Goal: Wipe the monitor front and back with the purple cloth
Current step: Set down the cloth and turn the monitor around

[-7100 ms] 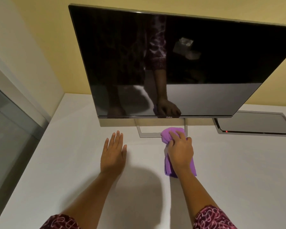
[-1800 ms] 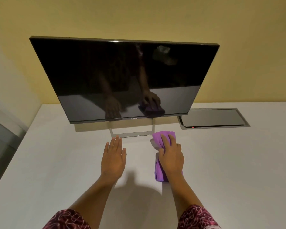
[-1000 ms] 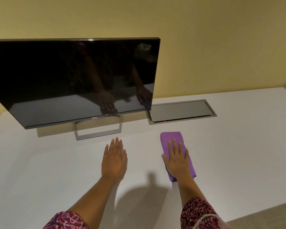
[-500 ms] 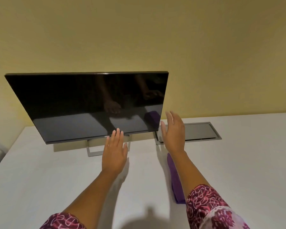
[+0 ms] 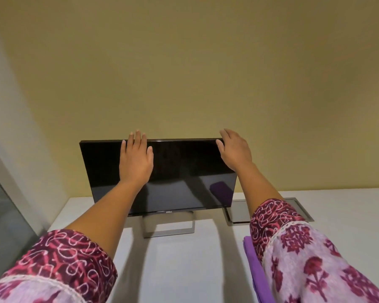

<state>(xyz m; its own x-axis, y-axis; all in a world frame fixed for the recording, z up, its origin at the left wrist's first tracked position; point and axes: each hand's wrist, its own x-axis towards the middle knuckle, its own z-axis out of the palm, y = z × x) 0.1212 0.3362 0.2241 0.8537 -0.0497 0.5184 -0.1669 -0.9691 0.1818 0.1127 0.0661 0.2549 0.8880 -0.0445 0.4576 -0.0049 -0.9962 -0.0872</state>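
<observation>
Fingers (image 5: pixel 137 139) straight, holding nothing: left hand (image 5: pixel 136 158), right hand (image 5: pixel 234 149) risen to monitor (image 5: pixel 184 171) top; cloth (image 5: pixel 253 261) released on table (image 5: pixel 195 270); likely turning monitor.

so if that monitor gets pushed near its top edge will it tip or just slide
The monitor looks top-heavy: a wide panel on a small open-frame stand, so a push up high, where the left hand and right hand are, could rock it. On the smooth table the stand may slide. Its glossy, reflective screen likely smudges.
</observation>
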